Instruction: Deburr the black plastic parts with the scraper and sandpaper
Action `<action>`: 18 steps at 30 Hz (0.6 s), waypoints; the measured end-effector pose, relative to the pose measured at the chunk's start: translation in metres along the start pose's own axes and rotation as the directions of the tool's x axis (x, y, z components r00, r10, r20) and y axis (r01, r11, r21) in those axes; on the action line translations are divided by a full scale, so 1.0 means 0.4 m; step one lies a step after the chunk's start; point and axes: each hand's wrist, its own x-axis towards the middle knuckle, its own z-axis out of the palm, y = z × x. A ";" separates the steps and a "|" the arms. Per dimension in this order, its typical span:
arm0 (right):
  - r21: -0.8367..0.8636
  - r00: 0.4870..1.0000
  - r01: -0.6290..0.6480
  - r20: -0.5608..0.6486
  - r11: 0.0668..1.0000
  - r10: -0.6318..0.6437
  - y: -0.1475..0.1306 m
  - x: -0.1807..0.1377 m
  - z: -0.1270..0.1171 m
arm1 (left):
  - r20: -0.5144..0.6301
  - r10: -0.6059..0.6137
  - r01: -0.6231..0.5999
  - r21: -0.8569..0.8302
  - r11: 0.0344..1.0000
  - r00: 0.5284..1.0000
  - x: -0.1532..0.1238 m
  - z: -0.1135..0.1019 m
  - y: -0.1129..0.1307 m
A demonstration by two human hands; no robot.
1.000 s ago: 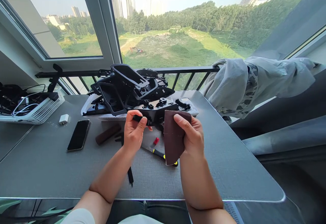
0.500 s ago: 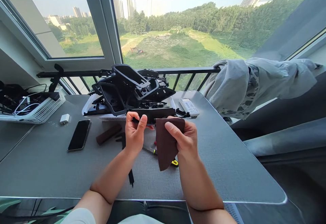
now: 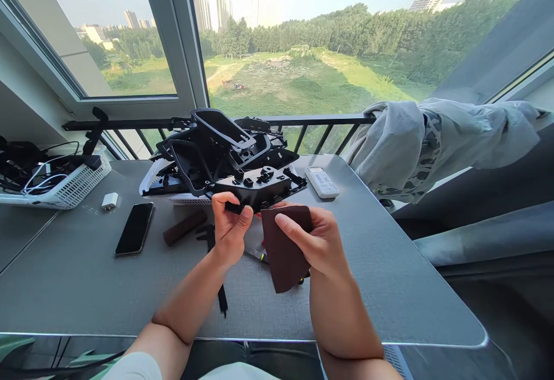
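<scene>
A black moulded plastic part is gripped at its near left edge by my left hand, thumb on top. My right hand pinches a folded dark brown sheet that looks like sandpaper. The sheet's upper edge is by the part's near right side; whether they touch I cannot tell. Beneath my hands, a tool with yellow on its handle lies mostly hidden by the sheet. A black caliper lies beside my left forearm, and a brown roll lies left of it.
Behind my hands, a white basket is heaped with black plastic parts. A phone, a white charger and a cable-filled basket are to the left. A white handheld device and grey cloth are to the right.
The black part has tilted, so its side with raised posts now shows. My right hand and the brown sheet have shifted slightly down, covering more of the yellow-handled tool.
</scene>
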 end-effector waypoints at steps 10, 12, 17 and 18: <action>-0.185 0.991 0.132 0.047 0.974 -0.125 -0.024 -0.014 0.010 | 0.114 0.211 -0.223 0.116 0.968 0.971 0.006 0.000 0.008; -0.157 0.993 0.118 0.016 0.981 -0.117 -0.023 -0.013 0.009 | 0.115 0.211 -0.225 0.126 0.966 0.971 0.004 -0.001 0.007; -0.073 0.999 0.024 0.037 0.997 -0.021 -0.018 -0.010 0.003 | 0.008 0.048 -0.048 0.058 0.997 0.999 0.005 -0.002 0.008; -0.021 0.999 -0.018 0.036 1.000 0.019 -0.017 -0.010 -0.001 | -0.020 -0.006 0.007 0.031 1.000 1.000 0.007 -0.002 0.010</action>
